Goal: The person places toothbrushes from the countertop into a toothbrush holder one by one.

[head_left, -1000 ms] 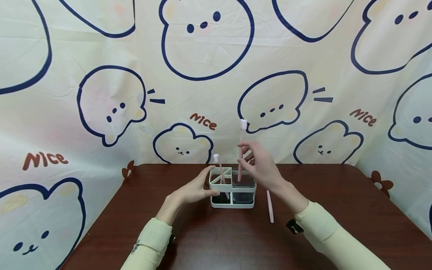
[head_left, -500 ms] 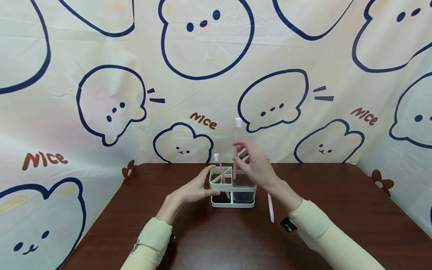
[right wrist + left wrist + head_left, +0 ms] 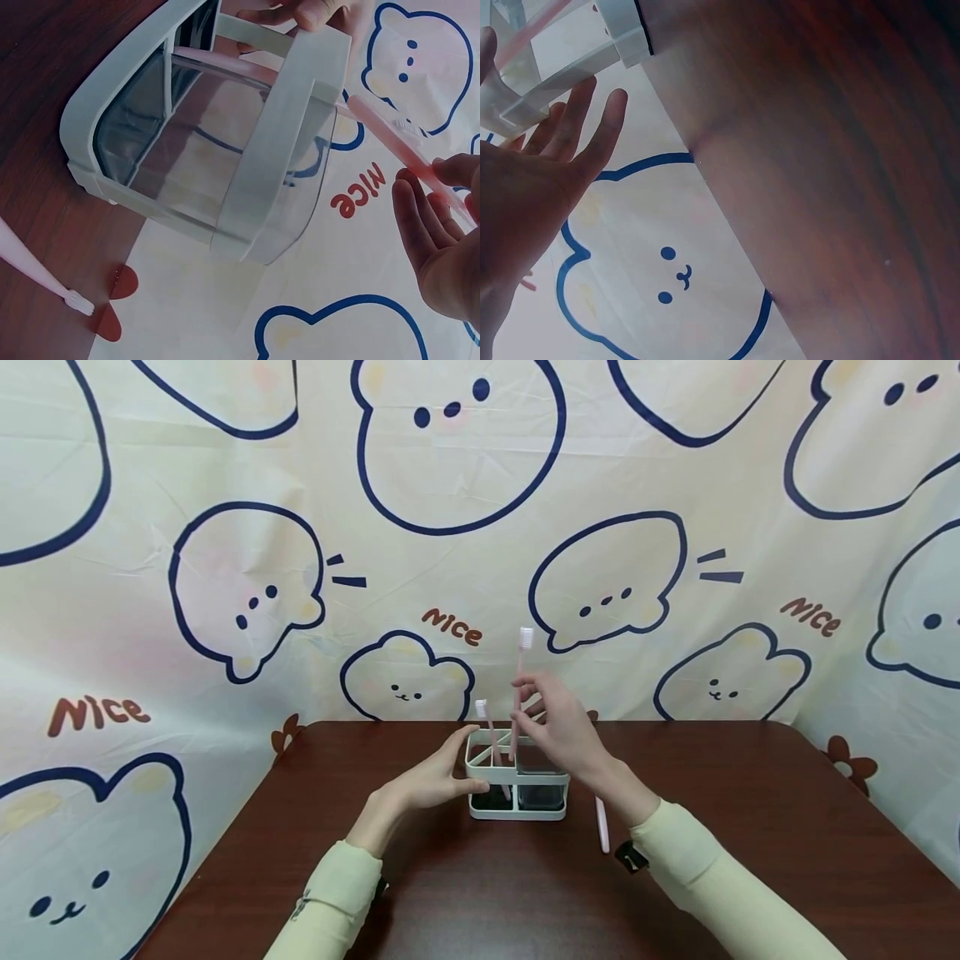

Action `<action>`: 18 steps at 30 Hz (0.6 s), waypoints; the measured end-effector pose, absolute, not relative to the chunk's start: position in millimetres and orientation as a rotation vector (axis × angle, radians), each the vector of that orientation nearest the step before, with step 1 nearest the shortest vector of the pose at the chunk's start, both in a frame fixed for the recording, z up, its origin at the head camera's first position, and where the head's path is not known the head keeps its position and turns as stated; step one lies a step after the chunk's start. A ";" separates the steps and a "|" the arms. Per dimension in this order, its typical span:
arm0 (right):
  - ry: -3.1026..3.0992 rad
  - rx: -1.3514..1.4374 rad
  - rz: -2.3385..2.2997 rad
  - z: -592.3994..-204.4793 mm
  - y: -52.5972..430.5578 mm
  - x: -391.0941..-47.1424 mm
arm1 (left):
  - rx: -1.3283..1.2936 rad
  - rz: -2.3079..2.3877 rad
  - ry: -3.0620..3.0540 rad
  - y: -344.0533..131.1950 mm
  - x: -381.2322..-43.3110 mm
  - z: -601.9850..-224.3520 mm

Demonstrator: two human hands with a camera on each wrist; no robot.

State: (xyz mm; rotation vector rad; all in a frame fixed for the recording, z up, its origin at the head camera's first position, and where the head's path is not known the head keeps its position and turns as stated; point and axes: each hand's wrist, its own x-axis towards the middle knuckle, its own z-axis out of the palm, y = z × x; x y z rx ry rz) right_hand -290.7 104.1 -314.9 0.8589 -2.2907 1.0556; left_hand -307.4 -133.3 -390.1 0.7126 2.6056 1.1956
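Observation:
A pale grey-green toothbrush holder (image 3: 528, 780) stands upright on the table, its left top divided by slats and its right side fitted with a clear cup (image 3: 217, 176). My left hand (image 3: 427, 787) grips its left end, thumb at the front and index finger at the back rim. In a left slot leans a pink toothbrush (image 3: 492, 739), bristles up. My right hand (image 3: 562, 727) pinches a second pink toothbrush (image 3: 390, 139) between thumb and fingers, bristles up. In the right wrist view, this brush's handle end points at the holder's top, overlapping its left compartments in the head view.
Another pink toothbrush (image 3: 602, 827) lies on the dark wood table (image 3: 480, 893), right of the holder and partly hidden under my right forearm. Behind the table hangs a pale curtain (image 3: 495, 568) printed with cartoon bears.
My right hand has carried its toothbrush leftward, from over the clear cup to the slatted left side. The left hand and the holder have stayed in place.

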 end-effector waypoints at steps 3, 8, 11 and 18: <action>-2.293 0.859 1.046 -316.7 102.0 -291.4 | 0.717 1.198 2.605 -133.3 -307.8 -390.4; -2.298 0.863 1.012 -317.8 99.6 -291.0 | 0.735 1.205 2.602 -133.1 -308.4 -390.0; -2.294 0.868 0.992 -319.5 98.8 -291.7 | 0.733 1.203 2.602 -133.3 -308.5 -389.8; -2.292 0.880 1.003 -327.5 96.9 -293.5 | 0.729 1.200 2.599 -133.0 -307.9 -389.4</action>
